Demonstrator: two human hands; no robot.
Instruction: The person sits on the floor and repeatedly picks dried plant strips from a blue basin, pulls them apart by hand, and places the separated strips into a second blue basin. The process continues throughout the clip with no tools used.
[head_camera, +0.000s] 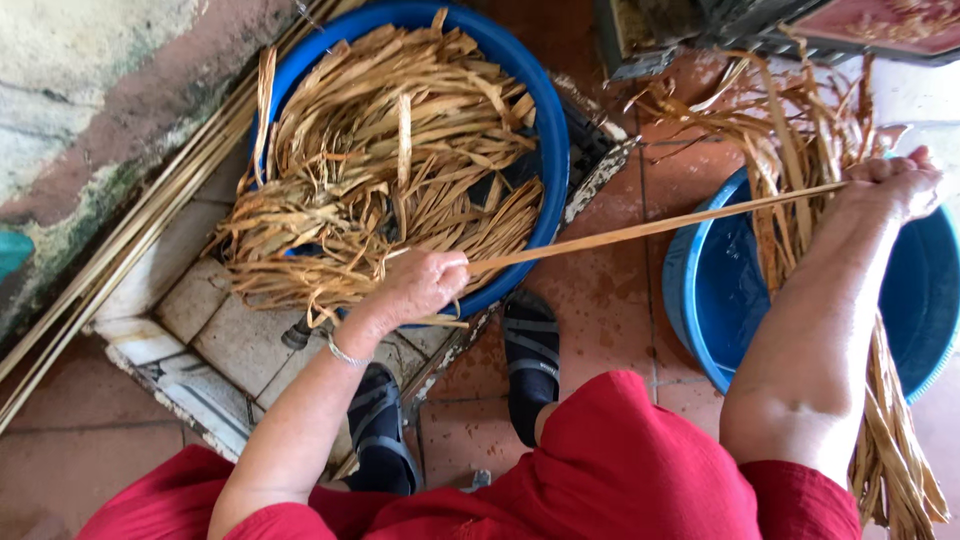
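Left hand (420, 285), centre frame, fingers clamped on one end of a long dried leaf strip (650, 228). Right hand (900, 182), right edge, fingers closed on the other end plus a bundle of loose strips (790, 150) trailing down past the arm. Strip stretched taut between the hands. Big blue basin (550, 130), upper centre, full of dried strips. Second blue basin (700, 300) at right on the tiled floor (610, 310). Black sandals (530, 350) below.

Two blue basins (548, 130) (700, 300), two hands (425, 285) (900, 185), two black sandals (530, 345) (380, 425), one taut strip (650, 228).
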